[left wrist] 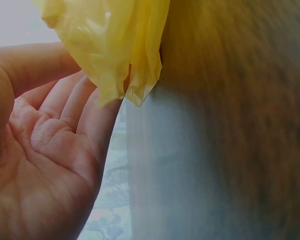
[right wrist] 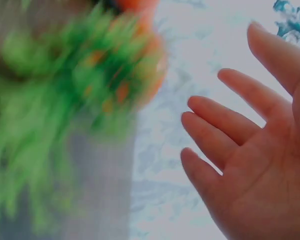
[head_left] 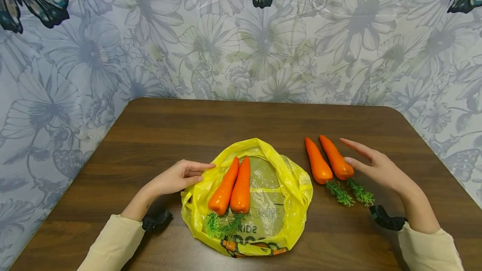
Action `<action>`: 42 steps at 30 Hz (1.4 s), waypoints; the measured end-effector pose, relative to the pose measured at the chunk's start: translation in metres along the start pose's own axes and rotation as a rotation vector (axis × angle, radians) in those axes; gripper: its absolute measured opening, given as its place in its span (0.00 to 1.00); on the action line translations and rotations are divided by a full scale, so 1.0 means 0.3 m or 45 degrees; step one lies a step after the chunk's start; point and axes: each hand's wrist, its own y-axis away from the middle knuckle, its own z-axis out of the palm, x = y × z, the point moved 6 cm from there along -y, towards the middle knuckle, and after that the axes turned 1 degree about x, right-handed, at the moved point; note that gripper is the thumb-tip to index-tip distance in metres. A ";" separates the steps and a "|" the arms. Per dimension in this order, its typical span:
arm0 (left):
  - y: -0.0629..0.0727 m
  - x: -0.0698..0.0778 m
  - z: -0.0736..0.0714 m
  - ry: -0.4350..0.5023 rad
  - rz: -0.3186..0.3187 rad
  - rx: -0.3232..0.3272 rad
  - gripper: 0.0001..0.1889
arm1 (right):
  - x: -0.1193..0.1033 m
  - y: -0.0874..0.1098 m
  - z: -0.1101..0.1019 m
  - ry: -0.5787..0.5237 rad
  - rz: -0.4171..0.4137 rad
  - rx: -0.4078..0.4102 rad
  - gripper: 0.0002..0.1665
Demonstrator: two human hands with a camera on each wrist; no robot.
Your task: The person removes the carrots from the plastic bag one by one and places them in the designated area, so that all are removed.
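A yellow plastic bag (head_left: 297, 204) lies spread with its mouth facing up on the table. Two toy carrots rest in it side by side, a left carrot (head_left: 224, 191) and a right carrot (head_left: 241, 189), green tops toward the person. My left hand (head_left: 171, 181) pinches the bag's left rim; the bag's folds (left wrist: 110, 45) hide those fingertips in the left wrist view. To the right of the bag lie two more carrots, one nearer the bag (head_left: 317, 162) and one farther right (head_left: 337, 160). Beside the latter my right hand (head_left: 380, 168) is spread, holding nothing, thumb close to its thick end.
The brown wooden table (head_left: 188, 120) has rounded far corners. Behind it is a wall (head_left: 263, 53) with a flower pattern and dark butterfly decorations. Each wrist wears a black camera band, as on the left (head_left: 157, 220).
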 end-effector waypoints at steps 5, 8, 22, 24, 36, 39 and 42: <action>-0.001 -0.002 0.000 0.004 -0.003 0.002 0.23 | -0.081 -0.005 -0.010 0.053 -0.039 0.090 0.32; -0.001 0.001 -0.001 -0.006 0.008 0.001 0.22 | -0.131 -0.007 -0.011 0.063 -0.055 0.125 0.31; -0.003 0.003 0.000 -0.002 0.011 -0.009 0.22 | -0.324 -0.066 0.098 0.016 -0.286 0.151 0.29; -0.003 0.003 0.000 -0.004 0.013 -0.010 0.22 | -0.340 -0.078 0.122 0.014 -0.304 0.150 0.29; -0.003 -0.005 -0.004 -0.017 0.022 -0.008 0.22 | -0.412 -0.138 0.298 -0.101 -0.379 0.059 0.27; -0.006 -0.003 -0.001 -0.011 0.022 -0.004 0.22 | -0.428 -0.147 0.340 -0.054 -0.383 0.041 0.28; -0.005 -0.002 0.002 -0.008 0.021 0.003 0.22 | -0.441 -0.149 0.385 -0.038 -0.350 -0.030 0.28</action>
